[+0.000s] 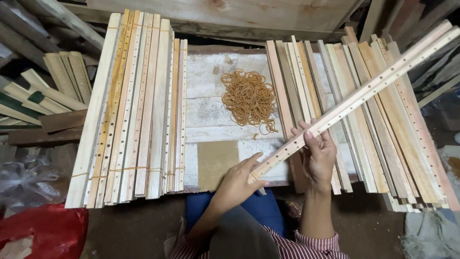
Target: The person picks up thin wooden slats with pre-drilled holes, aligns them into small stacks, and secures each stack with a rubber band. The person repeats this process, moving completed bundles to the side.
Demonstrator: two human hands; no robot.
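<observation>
The right hand [318, 156] grips a drilled slat [354, 100] mid-length, steadying it. The left hand [239, 180] pinches its near end, with rubber bands [249, 98] just beyond for easy reach.

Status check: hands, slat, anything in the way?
Left hand at slat near end, grip unclear. Right hand shut on slat. Rubber bands piled beyond, clear of it.

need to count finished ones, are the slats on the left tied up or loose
Tied. The left slats lie side by side in bundles, with thin rubber bands wrapped across their near ends and others faintly visible near the far ends.
</observation>
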